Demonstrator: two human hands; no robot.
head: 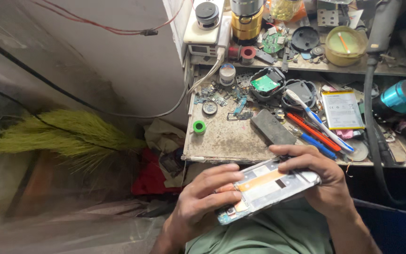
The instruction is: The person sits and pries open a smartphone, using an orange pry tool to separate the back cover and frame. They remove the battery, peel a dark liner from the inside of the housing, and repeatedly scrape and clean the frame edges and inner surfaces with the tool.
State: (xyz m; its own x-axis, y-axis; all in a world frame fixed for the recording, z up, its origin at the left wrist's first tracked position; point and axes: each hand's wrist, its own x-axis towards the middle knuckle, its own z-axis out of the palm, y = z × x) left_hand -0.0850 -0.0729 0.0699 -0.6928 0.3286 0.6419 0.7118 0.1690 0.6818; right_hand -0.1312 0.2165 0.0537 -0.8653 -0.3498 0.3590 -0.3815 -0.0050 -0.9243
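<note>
- Battery pack, flat, white-labelled, lies on the workbench at right, beside a toothbrush.
- Green tape roll sits near the bench's left edge.
- Opened phone, back removed, is held below the bench edge.
- Left hand grips its lower end; right hand clasps its upper end.

bare patch on workbench front-left; tools and battery crowd right.

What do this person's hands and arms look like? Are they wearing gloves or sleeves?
Both the left hand and the right hand are bare: no gloves, rings or watch in view. The forearms show no sleeves. A green garment covers the body below them.
</note>
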